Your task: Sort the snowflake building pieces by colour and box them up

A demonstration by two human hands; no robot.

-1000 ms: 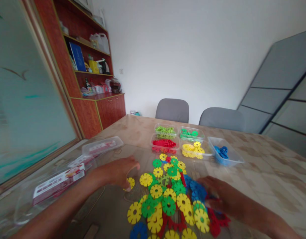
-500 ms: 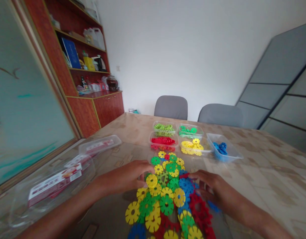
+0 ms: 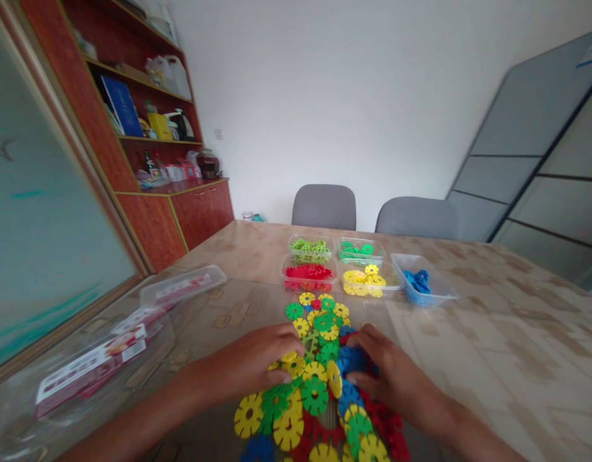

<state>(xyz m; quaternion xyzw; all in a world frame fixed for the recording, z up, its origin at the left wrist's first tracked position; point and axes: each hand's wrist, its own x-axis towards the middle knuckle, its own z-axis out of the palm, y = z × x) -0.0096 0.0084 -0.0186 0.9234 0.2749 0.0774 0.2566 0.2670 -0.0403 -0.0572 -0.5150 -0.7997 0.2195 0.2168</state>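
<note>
Yellow discs (image 3: 296, 366) are spanned by the left hand (image 3: 275, 353), blue discs (image 3: 351, 360) by the right hand (image 3: 385, 367); finger grip cannot be told.

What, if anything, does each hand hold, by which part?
Cannot be told: the left hand is at yellow discs, the right hand at blue discs, any grip hidden.

Worn on the head, the single camera faces forward and down along the tabletop (image 3: 492, 321) — left hand (image 3: 276, 351) and right hand (image 3: 389, 366) close, at lower centre; white wall (image 3: 334, 96) farther off, across the upper middle.
</note>
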